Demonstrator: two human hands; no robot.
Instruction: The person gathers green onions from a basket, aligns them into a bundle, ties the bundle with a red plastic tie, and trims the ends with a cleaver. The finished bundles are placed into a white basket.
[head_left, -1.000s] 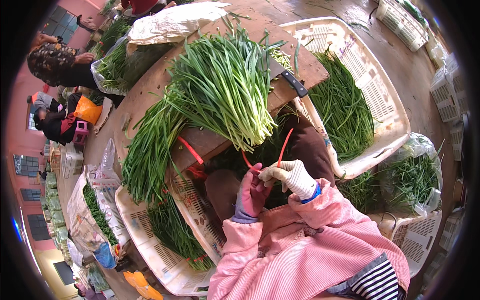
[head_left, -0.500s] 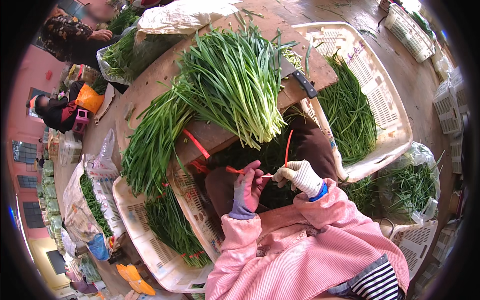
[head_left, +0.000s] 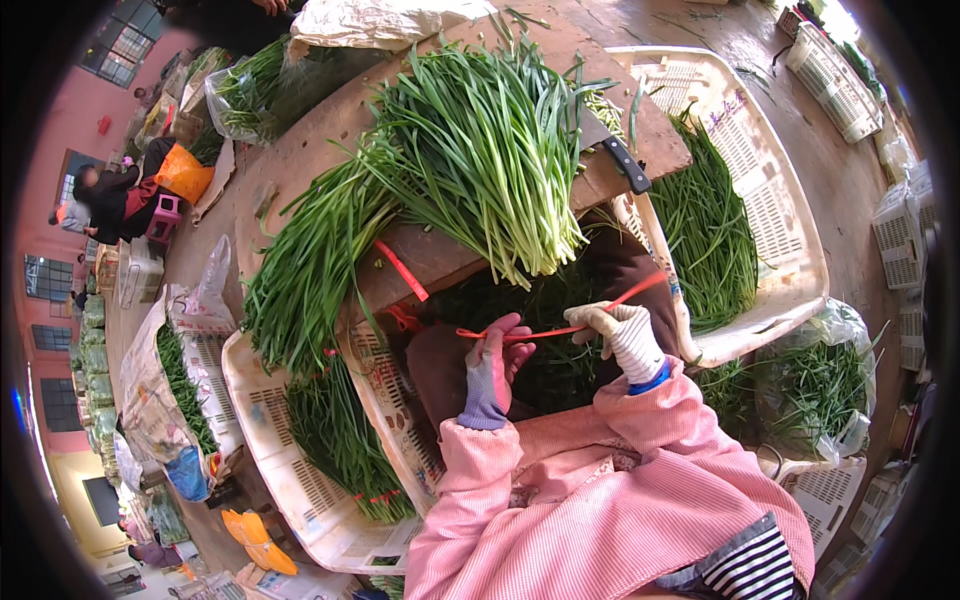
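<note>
Gloved fingertips of the left hand (head_left: pixel 497 352) and right hand (head_left: pixel 622 328) pinch a thin red band (head_left: pixel 545 331), stretched taut between them above a dark-green chive bundle (head_left: pixel 555 360) on the lap; the right glove is white knit. Beyond, long smooth chives (head_left: pixel 480 150) fan over a worn wooden board (head_left: pixel 440 255); perforated cream plastic crates (head_left: pixel 775 215) flank it.

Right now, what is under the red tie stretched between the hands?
Under the red tie, held taut by the left hand and right hand, lies a dark mass of green chives on the lap. What lies beneath those chives is covered.
</note>
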